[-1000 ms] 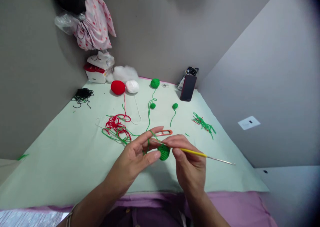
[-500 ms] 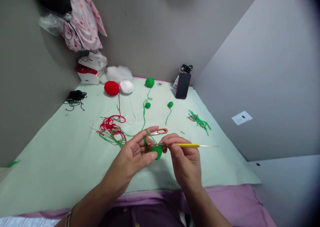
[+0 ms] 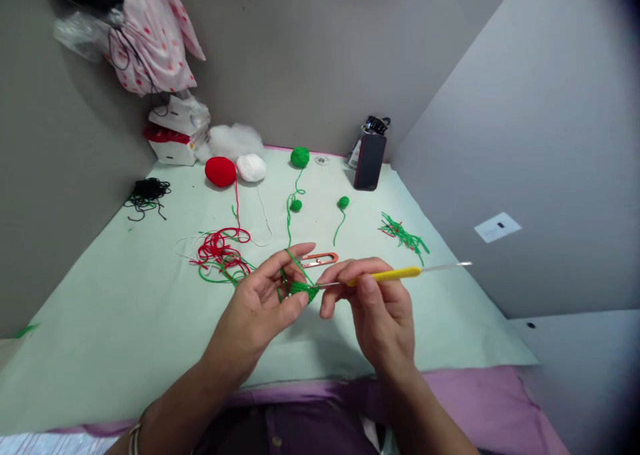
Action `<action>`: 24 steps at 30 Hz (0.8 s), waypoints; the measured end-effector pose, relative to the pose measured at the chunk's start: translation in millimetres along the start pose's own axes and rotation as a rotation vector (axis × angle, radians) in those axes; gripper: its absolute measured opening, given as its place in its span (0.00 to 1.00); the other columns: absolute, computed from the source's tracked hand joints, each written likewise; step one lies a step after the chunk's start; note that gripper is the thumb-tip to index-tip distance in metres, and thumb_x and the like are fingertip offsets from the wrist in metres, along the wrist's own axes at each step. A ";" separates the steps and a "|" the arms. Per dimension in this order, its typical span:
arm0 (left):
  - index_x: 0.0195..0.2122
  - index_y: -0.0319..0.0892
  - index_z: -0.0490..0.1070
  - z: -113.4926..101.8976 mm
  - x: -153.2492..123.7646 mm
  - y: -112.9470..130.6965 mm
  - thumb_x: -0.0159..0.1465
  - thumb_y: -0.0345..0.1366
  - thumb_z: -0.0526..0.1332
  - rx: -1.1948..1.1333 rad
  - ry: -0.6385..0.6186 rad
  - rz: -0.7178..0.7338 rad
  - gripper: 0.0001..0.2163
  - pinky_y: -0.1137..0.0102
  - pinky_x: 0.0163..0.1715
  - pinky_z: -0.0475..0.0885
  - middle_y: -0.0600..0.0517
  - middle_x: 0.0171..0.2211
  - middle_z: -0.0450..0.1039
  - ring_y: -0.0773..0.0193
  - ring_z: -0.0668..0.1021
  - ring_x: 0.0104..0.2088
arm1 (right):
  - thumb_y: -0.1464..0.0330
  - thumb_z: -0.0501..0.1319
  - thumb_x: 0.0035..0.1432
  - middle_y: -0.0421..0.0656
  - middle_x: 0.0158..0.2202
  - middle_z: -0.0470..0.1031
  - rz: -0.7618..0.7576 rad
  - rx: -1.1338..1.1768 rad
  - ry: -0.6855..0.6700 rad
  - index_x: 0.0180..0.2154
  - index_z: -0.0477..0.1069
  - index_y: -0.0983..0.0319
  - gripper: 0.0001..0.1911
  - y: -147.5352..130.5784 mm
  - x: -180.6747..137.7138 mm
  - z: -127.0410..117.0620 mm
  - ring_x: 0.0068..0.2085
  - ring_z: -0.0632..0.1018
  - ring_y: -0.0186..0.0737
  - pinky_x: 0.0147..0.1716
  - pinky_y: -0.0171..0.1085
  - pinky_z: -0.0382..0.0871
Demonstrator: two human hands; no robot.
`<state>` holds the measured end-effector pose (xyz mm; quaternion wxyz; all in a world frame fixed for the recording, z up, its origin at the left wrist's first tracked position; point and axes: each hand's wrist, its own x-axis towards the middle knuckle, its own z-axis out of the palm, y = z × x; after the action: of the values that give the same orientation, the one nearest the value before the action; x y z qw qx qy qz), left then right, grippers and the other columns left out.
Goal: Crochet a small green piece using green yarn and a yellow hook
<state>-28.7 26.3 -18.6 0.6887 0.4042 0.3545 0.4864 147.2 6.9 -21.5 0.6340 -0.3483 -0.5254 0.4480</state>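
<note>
My left hand [image 3: 260, 308] pinches a small green crochet piece [image 3: 303, 289] between thumb and fingers, and a strand of green yarn [image 3: 289, 225] runs over its raised index finger toward the table. My right hand [image 3: 375, 308] grips a yellow-handled crochet hook [image 3: 395, 274] whose metal tip meets the green piece. Both hands hover over the pale green cloth [image 3: 125, 295], near its front edge.
Orange thread snips [image 3: 320, 260] lie just beyond my hands. A red and green yarn tangle [image 3: 220, 255] sits left. Further back are red [image 3: 221, 171], white [image 3: 251, 167] and green [image 3: 300, 157] balls, a phone [image 3: 369, 161], green scraps [image 3: 405, 236] and black yarn [image 3: 146, 191].
The hook's handle has swung upward and now points up to the right. The green piece has turned flatter between my left fingers. The view has shifted slightly.
</note>
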 end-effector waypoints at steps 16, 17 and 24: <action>0.53 0.49 0.87 18.4 -7.5 5.5 0.57 0.37 0.80 -0.257 0.010 -0.174 0.22 0.74 0.43 0.71 0.55 0.33 0.77 0.68 0.75 0.36 | 0.67 0.62 0.76 0.43 0.37 0.85 -0.275 -0.237 0.043 0.45 0.84 0.53 0.11 -4.4 -10.6 -8.8 0.37 0.83 0.42 0.34 0.41 0.80; 0.52 0.50 0.87 19.0 -7.7 5.0 0.57 0.36 0.80 -0.245 -0.009 -0.156 0.21 0.73 0.46 0.72 0.55 0.35 0.79 0.66 0.77 0.39 | 0.66 0.63 0.75 0.43 0.38 0.86 -0.261 -0.222 0.024 0.44 0.85 0.53 0.10 -3.8 -8.5 -7.4 0.39 0.84 0.43 0.36 0.41 0.80; 0.53 0.55 0.87 22.1 -7.9 -8.4 0.58 0.38 0.82 -0.239 0.008 -0.086 0.21 0.72 0.50 0.72 0.56 0.37 0.83 0.65 0.80 0.44 | 0.76 0.65 0.71 0.47 0.48 0.86 -0.548 -0.704 -0.014 0.56 0.83 0.53 0.18 3.3 -16.8 -2.5 0.47 0.85 0.45 0.43 0.44 0.82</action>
<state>-8.2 12.4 -16.0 0.7508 0.3018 0.3138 0.4967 148.1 -7.5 -30.9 0.5685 -0.3880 -0.7229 0.0596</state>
